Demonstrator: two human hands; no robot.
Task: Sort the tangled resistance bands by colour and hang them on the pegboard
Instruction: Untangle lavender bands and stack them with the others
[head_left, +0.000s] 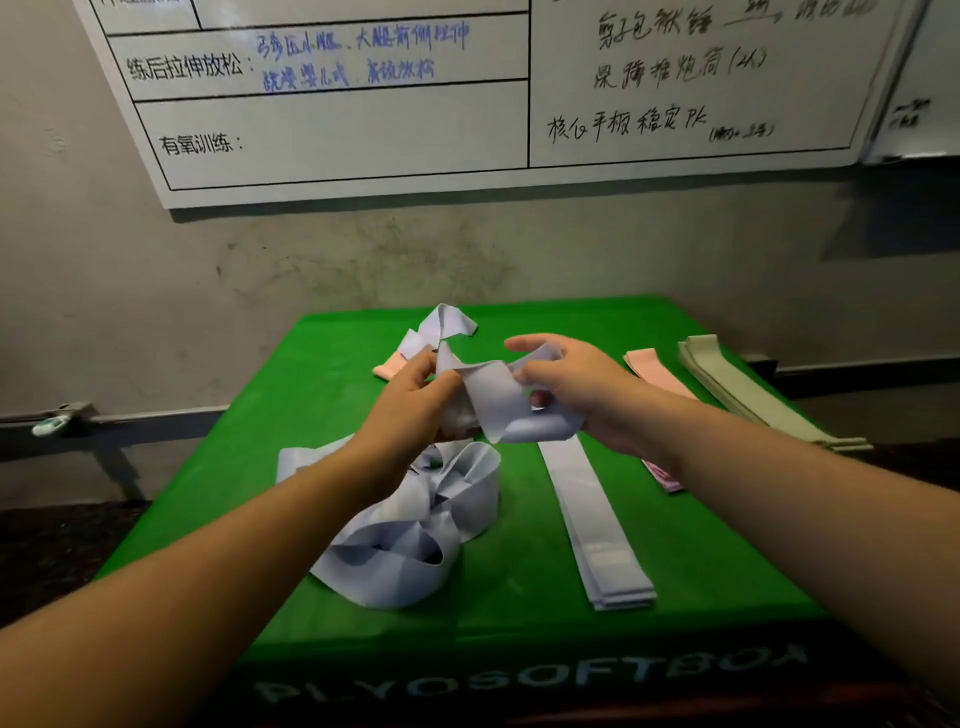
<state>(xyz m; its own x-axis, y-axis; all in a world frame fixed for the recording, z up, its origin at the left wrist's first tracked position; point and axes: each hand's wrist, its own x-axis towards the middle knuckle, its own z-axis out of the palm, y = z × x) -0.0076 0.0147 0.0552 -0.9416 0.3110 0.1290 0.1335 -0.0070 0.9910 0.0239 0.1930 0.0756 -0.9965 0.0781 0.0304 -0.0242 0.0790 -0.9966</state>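
A tangle of pale lilac bands (415, 525) lies on the green box top (701, 561) and rises into both hands. My left hand (410, 400) pinches a lifted lilac band (493, 405) from the left. From the right, my right hand (576, 384) grips the same band with curled fingers. Flat lilac bands (597, 525) lie stacked in a straight strip to the right. Further right sit flat pink bands (654, 371) and grey-green bands (737, 389). Behind the hands, a pink band (390, 368) pokes out of the tangle. No pegboard is in view.
A whiteboard (467, 93) with handwriting hangs on the grey wall behind the box. A low metal frame (78, 415) runs along the wall at the left. Dark floor surrounds the box, whose front face reads PLYOSOFTBOX.
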